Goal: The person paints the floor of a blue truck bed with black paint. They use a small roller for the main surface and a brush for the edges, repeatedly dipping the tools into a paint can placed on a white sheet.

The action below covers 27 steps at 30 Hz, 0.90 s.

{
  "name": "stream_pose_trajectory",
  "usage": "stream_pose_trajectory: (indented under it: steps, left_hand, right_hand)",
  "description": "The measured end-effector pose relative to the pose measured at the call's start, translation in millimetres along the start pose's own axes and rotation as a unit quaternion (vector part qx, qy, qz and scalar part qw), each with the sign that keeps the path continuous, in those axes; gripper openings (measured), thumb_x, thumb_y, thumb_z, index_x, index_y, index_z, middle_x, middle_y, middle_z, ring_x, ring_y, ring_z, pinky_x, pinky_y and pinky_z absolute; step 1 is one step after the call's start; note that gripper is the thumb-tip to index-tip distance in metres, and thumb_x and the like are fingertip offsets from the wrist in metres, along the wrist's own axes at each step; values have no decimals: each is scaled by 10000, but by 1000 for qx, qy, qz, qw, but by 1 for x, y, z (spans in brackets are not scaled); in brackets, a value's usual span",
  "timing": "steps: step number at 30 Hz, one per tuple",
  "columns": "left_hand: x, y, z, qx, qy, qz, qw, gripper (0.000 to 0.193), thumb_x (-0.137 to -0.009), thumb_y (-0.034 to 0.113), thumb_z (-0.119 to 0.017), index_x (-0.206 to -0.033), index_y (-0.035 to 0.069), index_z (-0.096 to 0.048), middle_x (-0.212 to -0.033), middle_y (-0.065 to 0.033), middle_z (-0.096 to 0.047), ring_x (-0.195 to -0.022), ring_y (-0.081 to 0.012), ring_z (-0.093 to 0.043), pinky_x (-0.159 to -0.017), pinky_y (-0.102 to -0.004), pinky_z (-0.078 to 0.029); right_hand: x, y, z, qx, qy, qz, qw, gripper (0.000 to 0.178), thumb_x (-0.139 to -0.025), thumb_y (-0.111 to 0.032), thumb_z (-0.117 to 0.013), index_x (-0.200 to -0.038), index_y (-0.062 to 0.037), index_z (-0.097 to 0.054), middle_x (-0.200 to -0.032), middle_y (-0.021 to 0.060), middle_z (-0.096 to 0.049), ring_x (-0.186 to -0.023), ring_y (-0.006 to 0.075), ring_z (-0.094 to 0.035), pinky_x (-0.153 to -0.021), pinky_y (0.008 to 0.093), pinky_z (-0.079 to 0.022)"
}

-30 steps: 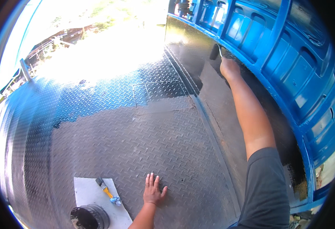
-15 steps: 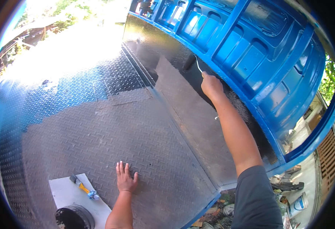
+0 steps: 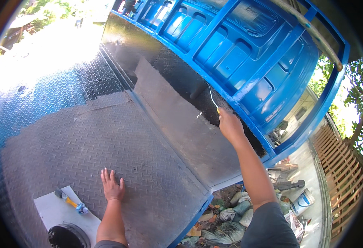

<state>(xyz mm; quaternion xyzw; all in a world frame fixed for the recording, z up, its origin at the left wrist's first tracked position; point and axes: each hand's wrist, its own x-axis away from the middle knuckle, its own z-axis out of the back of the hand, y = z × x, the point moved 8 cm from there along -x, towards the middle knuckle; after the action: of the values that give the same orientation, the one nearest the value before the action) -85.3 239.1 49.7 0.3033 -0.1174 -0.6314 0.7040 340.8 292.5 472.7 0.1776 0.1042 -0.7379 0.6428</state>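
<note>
The ridged metal bed (image 3: 74, 144) was dull grey nearby and glossy, darker farther off. On it lay a pale sheet (image 3: 54, 211) bearing a yellow-handled brush (image 3: 71, 202), with a black bucket (image 3: 68, 236) at its near end; the left hand (image 3: 113, 190) rested palm down.

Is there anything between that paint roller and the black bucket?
Yes: in this view the left hand, palm down on the textured grey plate, lies between the roller and the bucket.

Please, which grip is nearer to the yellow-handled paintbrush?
Left. The left grip lies right of the paintbrush, on the tread plate; the right grip is farther up and right, holding a paint roller.
</note>
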Motion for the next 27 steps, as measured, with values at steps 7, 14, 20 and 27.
stream_pose_trajectory:
  steps: [7,14,20,27]
  left_hand:
    - [1,0,0,17,-2,1,1000,649,-960,371,-668,-1494,36,-510,-1707,-204,-264,-1605,-410,-174,-1320,-475,-203]
    - [0,-3,1,18,-4,2,1000,619,-976,346,-656,-1489,29,-516,-1714,-194,-259,-1609,-402,-168,-1322,-474,-201]
    - [2,2,-3,17,-14,6,1000,610,-983,344,-651,-1491,36,-511,-1714,-194,-259,-1610,-398,-167,-1322,-469,-205]
    - [-1,-1,-3,-4,-13,1,1000,617,-977,346,-656,-1489,38,-507,-1705,-205,-273,-1605,-408,-175,-1325,-489,-197]
  right_hand:
    - [95,50,34,16,-8,-39,999,377,-1061,-217,-549,-1432,-173,-602,-1025,274,-707,-960,487,-705,-855,574,-557]
    - [169,87,57,0,-14,-72,997,382,-1056,-203,-559,-1436,-188,-599,-1025,266,-700,-949,487,-699,-842,576,-548]
    - [230,128,82,38,-29,-105,993,414,-1047,-198,-572,-1460,-205,-592,-1056,255,-703,-946,482,-699,-844,577,-548]
    - [243,140,72,48,-51,-121,990,412,-1049,-174,-569,-1458,-207,-604,-1095,242,-702,-984,467,-696,-857,552,-554]
